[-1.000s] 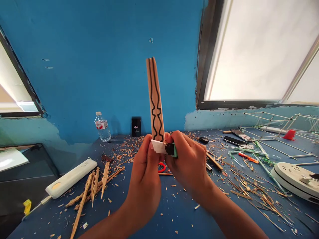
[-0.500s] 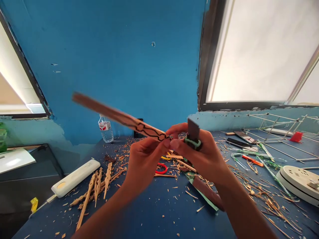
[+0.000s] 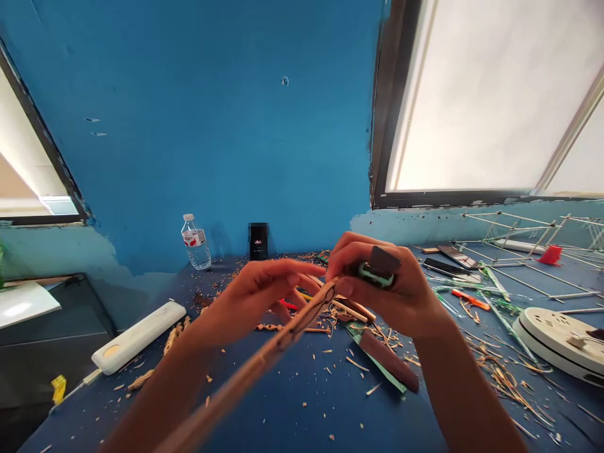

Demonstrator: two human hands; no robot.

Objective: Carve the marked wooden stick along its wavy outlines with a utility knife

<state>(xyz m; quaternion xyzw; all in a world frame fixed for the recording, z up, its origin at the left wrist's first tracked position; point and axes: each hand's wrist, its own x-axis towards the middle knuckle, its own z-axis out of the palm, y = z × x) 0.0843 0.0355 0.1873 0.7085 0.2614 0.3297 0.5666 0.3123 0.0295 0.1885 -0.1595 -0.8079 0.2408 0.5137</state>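
A long wooden stick [image 3: 283, 340] with dark wavy lines drawn on it slants from the lower left up to my right hand [image 3: 396, 299]. My right thumb and fingers pinch its far end. A dark flat-ended tool with a green band [image 3: 384, 261] is also tucked in that hand; its kind is not clear. Beside the stick, my left hand [image 3: 257, 292] has its fingers stretched out and apart, the index finger reaching toward the pinched end. Below the hands lie a thin carved stick [image 3: 316, 330] and a brown strip [image 3: 389, 360] on green material.
Wood shavings litter the blue table [image 3: 283, 415]. At the left are a white power strip [image 3: 139, 336] and carved sticks [image 3: 175, 333]. A water bottle [image 3: 195, 245] and black phone [image 3: 258, 245] stand behind. Rightward lie an orange cutter [image 3: 470, 299], a round white device [image 3: 557, 343] and a rod frame [image 3: 533, 277].
The stick has swung round from pointing up and left to pointing down toward me. My left fingers have come off it and spread, while the right hand keeps the tool.
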